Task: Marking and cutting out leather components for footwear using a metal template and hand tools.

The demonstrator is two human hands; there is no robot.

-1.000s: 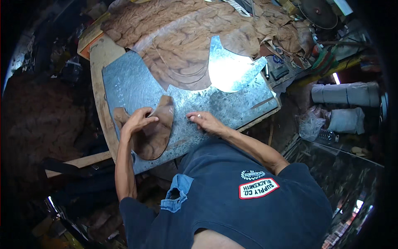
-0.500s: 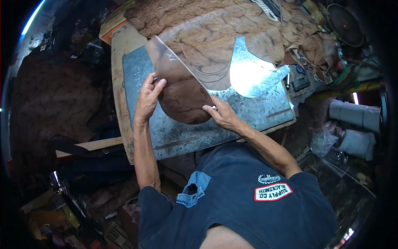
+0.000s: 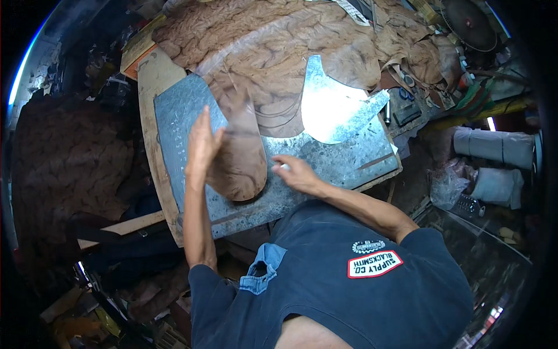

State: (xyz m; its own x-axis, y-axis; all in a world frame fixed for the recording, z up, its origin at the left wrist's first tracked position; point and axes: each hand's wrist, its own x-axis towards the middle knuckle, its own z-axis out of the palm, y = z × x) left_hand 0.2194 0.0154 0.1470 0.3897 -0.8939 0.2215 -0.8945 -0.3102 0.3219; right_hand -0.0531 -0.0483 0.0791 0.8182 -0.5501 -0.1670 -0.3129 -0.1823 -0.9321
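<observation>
A brown leather piece with a rounded end (image 3: 241, 171) lies or drops, partly blurred, over the grey metal sheet (image 3: 325, 168) on the table. Beside its left edge is my left hand (image 3: 200, 148), fingers stretched out and holding nothing. To its right, apart from the leather, hovers my right hand (image 3: 299, 176). A small white thing (image 3: 285, 167) shows between its fingers; its kind is too small to tell. Farther right sits a shiny metal template (image 3: 331, 107) with a narrow upper arm and a side arm, next to a large wrinkled brown hide (image 3: 273, 52).
Scissors (image 3: 406, 93) and a dark flat block (image 3: 407, 115) rest by the table's right side. A wooden board (image 3: 156, 131) edges the left. Wrapped white rolls (image 3: 494, 146) stand at the right, and another brown hide (image 3: 70, 151) hangs or lies at the far left.
Both hands have let go of the leather piece, which came down from a tilted, raised position toward the table. My left hand opened; my right hand moved slightly left and down. The view shifted a little.
</observation>
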